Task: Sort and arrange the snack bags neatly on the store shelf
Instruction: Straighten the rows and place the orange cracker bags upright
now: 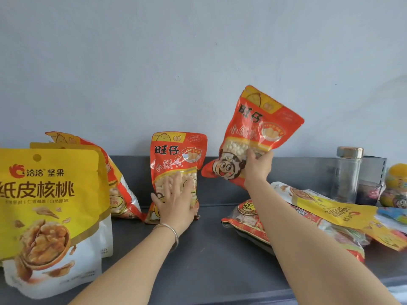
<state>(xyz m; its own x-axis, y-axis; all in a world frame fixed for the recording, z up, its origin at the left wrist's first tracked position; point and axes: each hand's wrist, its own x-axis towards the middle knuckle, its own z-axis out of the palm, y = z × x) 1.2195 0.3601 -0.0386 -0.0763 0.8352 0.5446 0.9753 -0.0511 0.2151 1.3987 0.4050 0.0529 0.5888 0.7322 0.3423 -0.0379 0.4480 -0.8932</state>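
Observation:
A red snack bag [176,159] stands upright against the back lip of the dark shelf [209,260]. My left hand [174,205] lies flat on its lower front, fingers spread. My right hand [257,166] grips a second red snack bag [255,128] by its lower part and holds it tilted in the air, to the right of the standing one. At the left, yellow walnut bags [50,208] stand upright, with another red bag [119,190] leaning behind them.
A heap of lying bags [308,219], red and yellow, covers the shelf's right side. Behind it stand a glass jar with a metal lid [348,172] and a yellow toy-like container [396,186]. A grey wall [198,62] rises behind the shelf.

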